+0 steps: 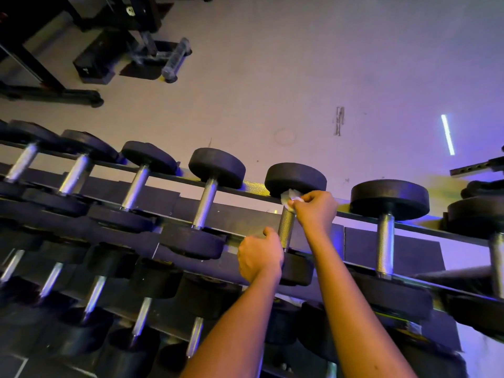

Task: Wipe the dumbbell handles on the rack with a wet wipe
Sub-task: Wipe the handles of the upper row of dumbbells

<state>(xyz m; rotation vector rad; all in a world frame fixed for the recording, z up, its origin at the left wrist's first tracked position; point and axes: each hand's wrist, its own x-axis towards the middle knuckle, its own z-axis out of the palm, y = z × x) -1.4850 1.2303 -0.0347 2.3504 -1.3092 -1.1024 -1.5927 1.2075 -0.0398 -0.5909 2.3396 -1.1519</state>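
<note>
Your right hand (316,211) is pinched shut on the wet wipe (289,198), pressed to the top of a knurled handle (286,230) just under the far weight head (296,179) on the rack's upper tier (253,186). Your left hand (260,255) is curled against the handle's lower end, apparently steadying it; whether it truly grips I cannot tell. The wiping step appears under way here: next, draw the wipe down the full handle, then proceed to the neighbouring dumbbell handle (385,245).

arms: two, bare to elbow | hands (260,255): ungloved | sleeves: unseen
</note>
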